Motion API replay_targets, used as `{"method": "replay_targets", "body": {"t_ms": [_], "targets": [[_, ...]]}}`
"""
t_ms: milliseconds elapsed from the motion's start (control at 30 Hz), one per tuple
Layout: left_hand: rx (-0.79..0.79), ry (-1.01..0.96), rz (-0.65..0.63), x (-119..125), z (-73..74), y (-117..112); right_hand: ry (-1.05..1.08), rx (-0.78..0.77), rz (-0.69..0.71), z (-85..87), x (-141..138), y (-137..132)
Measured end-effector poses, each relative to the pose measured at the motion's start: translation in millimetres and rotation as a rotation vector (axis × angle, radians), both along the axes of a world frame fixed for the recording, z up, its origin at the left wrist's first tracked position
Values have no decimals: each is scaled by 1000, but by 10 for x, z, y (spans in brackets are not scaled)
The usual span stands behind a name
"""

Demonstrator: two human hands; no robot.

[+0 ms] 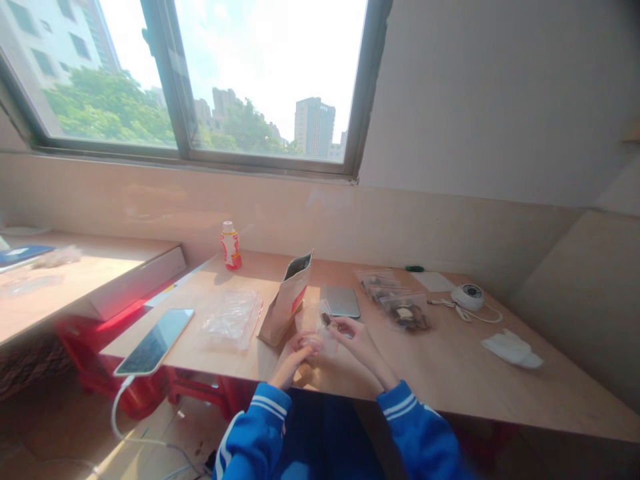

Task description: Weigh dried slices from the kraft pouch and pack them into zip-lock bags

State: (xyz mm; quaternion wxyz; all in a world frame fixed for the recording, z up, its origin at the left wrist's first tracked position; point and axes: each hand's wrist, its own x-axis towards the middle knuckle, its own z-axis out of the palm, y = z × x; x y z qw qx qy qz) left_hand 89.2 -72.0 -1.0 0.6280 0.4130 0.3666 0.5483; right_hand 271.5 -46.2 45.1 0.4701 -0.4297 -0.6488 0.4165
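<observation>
My left hand (pixel 302 349) is closed on a clear plastic zip bag (pixel 326 345) near the table's front edge. At the bag's mouth my right hand (pixel 356 335) pinches a small dark brown dried piece (pixel 326 319); its exact kind is too small to make out. Just left of the bag stands a brown paper pouch (pixel 281 308), its top gaping. Behind my right hand lies a flat silver-grey scale-like device (pixel 342 302). Filled clear bags (pixel 406 312) with dark brown pieces lie to the right.
A stack of clear bags (pixel 231 321) and a phone (pixel 156 343) on a charging cable lie left. At the back stands a red-and-white bottle (pixel 231 247). Rightward are a white camera-like device (pixel 468 296) with a cord, and a crumpled white cloth or tissue (pixel 512 349).
</observation>
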Motion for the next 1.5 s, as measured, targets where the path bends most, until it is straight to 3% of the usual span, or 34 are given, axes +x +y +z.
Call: {"method": "replay_targets", "body": {"t_ms": [200,333,433,600,700,767,967,1133,1233,1333,1500], "targets": [[-15,-50,5,9,46,-10,218,-155,-4,108,47,-48],[-39,-43,8,10,76,-23,247,-135,-4,263,49,-71],[-57,-47,22,7,74,-28,238,-78,-20,478,-12,-32],[-50,-72,4,6,10,-6,230,123,-55,1022,-269,159],[-49,-69,2,8,-10,8,96,259,-48,1287,-468,306],[-44,-58,-2,8,-1,6,-54,333,-21,1369,-575,384],[-42,-67,5,-7,22,-9,-392,593,5,1282,-717,474],[-15,-77,-18,-26,13,-5,-461,634,-17,1178,-749,424],[-17,-81,-24,-17,28,-12,-304,605,-159,1143,-677,320],[-42,-67,3,-2,39,-19,-202,501,-214,1030,-505,204],[-49,-79,51,1,46,-31,-313,252,3,581,-210,91]]}}
